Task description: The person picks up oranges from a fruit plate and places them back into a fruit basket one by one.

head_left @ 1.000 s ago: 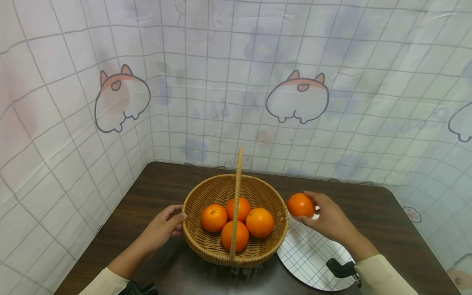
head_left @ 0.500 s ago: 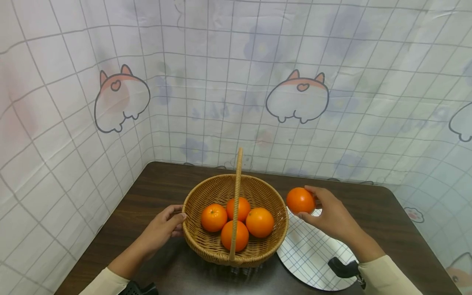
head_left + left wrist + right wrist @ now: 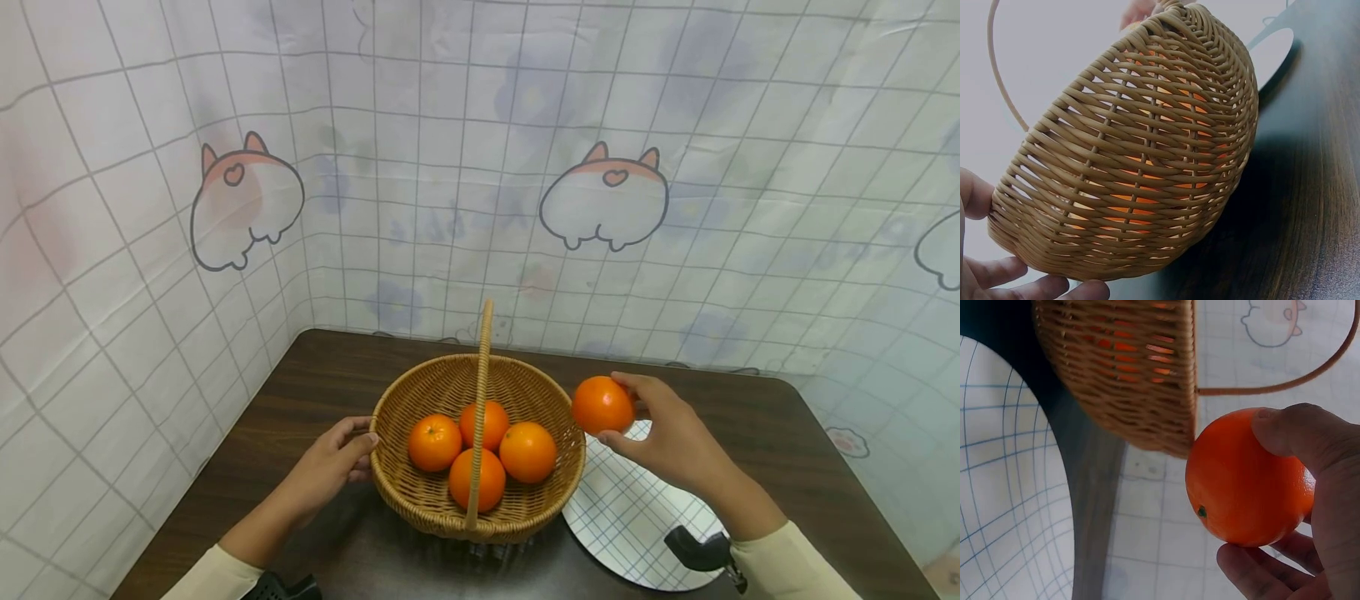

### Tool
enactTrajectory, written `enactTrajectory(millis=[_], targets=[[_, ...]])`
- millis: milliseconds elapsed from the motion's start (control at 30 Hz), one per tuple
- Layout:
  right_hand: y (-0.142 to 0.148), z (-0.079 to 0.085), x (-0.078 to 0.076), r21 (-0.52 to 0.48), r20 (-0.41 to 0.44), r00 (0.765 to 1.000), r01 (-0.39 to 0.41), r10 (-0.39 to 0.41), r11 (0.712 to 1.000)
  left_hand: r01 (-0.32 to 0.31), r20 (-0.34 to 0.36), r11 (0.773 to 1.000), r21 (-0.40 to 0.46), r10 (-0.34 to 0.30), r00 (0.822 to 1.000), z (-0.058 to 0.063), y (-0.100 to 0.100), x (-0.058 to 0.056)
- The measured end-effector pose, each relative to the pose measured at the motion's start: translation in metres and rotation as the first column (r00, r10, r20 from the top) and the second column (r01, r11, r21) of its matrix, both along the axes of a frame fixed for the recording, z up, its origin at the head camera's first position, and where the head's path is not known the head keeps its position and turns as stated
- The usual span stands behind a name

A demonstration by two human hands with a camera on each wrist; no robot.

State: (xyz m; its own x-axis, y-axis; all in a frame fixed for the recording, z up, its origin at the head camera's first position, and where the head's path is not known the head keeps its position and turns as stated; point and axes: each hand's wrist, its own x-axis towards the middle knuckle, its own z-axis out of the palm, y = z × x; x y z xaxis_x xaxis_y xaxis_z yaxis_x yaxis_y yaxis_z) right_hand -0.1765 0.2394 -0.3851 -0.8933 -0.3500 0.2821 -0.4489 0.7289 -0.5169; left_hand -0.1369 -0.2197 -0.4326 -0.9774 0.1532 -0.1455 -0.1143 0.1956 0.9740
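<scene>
A tan wicker basket with a tall arched handle stands mid-table, several oranges inside it. My left hand grips its left rim, thumb over the edge and fingers on the outer wall; the left wrist view shows the woven side up close. In my right hand is another orange, pinched between thumb and fingers and raised beside the basket's right rim. From the right wrist, that orange shows a small green stem mark and overlaps the rim's edge.
A white plate with a blue grid pattern lies right of the basket, below my right forearm. The dark wooden table meets a grid-patterned curtain at the back and sides. Black camera mounts sit at both wrists.
My right hand has lifted the orange from over the plate's far side, then shifted it slightly left toward the basket's rim. The left hand and basket stay where they were.
</scene>
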Motion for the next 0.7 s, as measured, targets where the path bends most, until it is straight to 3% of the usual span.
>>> enactTrajectory(millis=[500,700], targets=[[-0.021,0.006,0.012,-0.003,-0.049,0.991,-0.122,0.122,0.993,-0.002,0.005,1.000,0.001,0.002,1.000,0.000,0.001,0.000],[-0.032,0.005,0.017,-0.013,-0.031,0.986,-0.163,0.163,0.986,-0.010,0.005,1.000,0.000,0.010,1.000,0.000,0.001,-0.001]])
